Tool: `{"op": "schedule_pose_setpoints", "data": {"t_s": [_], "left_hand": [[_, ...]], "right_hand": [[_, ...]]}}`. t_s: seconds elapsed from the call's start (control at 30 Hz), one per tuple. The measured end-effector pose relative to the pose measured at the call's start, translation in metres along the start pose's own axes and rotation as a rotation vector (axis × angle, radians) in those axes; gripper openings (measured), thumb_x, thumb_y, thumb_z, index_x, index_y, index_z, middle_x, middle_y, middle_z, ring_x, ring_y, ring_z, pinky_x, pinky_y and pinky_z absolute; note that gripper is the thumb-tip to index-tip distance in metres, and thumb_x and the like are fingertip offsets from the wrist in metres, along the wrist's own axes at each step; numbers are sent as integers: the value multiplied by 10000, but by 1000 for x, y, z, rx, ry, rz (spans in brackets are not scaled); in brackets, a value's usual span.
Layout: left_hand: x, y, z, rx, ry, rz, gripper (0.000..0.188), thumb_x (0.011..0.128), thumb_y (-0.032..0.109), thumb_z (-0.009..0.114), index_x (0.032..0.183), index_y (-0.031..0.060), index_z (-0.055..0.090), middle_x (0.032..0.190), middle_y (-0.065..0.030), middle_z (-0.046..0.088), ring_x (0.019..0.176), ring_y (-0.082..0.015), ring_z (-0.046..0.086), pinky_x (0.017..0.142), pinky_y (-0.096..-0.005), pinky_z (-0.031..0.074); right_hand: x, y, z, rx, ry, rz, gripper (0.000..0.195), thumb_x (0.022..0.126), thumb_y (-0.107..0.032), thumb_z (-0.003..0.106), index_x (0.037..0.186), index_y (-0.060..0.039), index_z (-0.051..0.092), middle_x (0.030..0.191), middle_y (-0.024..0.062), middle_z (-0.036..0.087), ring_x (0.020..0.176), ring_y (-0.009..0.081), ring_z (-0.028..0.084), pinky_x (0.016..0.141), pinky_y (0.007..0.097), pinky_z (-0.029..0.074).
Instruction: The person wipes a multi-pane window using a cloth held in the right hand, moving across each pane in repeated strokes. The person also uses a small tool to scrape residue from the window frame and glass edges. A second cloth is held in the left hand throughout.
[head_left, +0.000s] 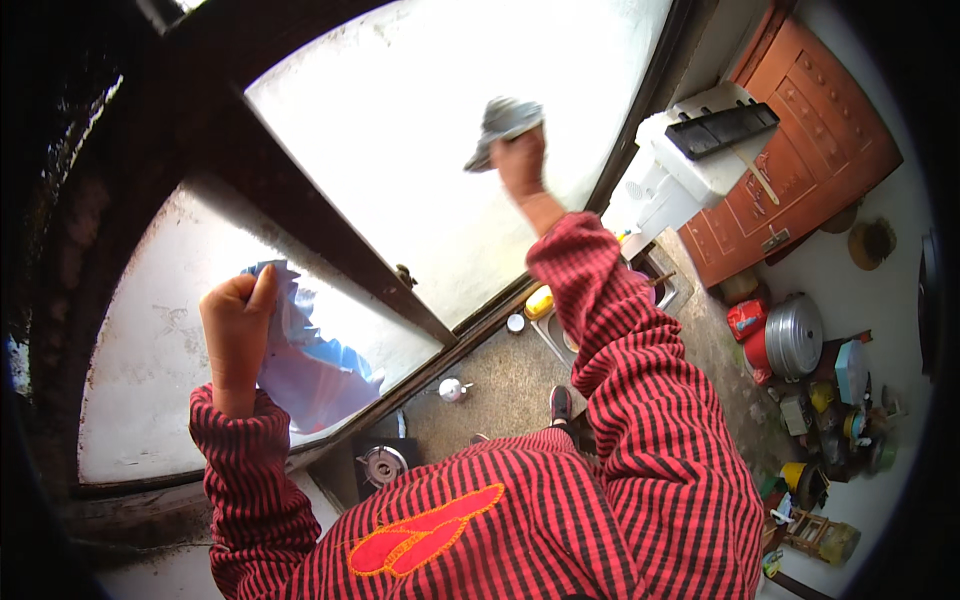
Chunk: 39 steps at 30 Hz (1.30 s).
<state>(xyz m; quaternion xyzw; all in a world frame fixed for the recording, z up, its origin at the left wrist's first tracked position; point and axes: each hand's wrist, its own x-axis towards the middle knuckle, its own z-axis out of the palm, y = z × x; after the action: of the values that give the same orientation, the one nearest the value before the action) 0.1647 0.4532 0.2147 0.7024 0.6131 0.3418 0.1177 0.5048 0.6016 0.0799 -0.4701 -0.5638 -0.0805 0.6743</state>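
Note:
My left hand (236, 322) is raised in a fist at the left, with a crumpled light blue and lilac sheet (319, 375) gripped at its top. The sheet hangs down in front of the lower window pane (150, 360); whether it is plastic or paper I cannot tell. Farther up, my right hand (521, 166) holds a bunched grey cloth (510, 122) at the bright, larger window pane (420, 127). Motion blurs this hand and cloth slightly. A dark window bar (330, 229) with a small latch (406, 277) runs between the two panes.
Below the window are a gas burner (383, 466), a metal kettle (451, 389) and a sink (556, 337). A white foam box (694, 184) with a black strip (724, 129) stands by a brown door (802, 135). An aluminium pot (795, 336) and several containers line the right wall.

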Motion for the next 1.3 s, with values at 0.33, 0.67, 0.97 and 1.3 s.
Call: {"op": "schedule_pose_setpoints", "data": {"t_s": [0.33,0.67,0.97,1.3], "left_hand": [[-7,4,-18,45,19,-70,382,850,145,596,527,-33,498,444,30,394,454,-33,332,403,-253,277],[-7,7,-1,-111,71,-117,355,855,145,552,562,-54,558,458,24,455,457,-33,387,406,-253,316],[-6,1,-6,-83,78,-148,411,874,152,572,498,0,500,459,34,456,424,-28,372,380,-223,271],[-4,11,-5,-68,50,-178,390,860,162,575,526,-39,553,457,44,463,443,-24,392,386,-232,302]], "right_hand": [[-66,131,9,44,569,1056,225,860,-66,489,1048,36,558,1020,205,592,941,327,582,833,385,461],[87,-54,14,352,404,114,339,866,-87,460,1172,60,446,1315,252,362,1244,412,299,1052,446,200],[116,130,-27,-133,555,147,312,838,-17,421,1131,57,495,1191,250,479,1135,407,405,1005,454,287],[104,-64,23,208,139,-170,324,792,-9,553,1110,16,494,1201,211,436,1110,393,408,985,446,320]]}}
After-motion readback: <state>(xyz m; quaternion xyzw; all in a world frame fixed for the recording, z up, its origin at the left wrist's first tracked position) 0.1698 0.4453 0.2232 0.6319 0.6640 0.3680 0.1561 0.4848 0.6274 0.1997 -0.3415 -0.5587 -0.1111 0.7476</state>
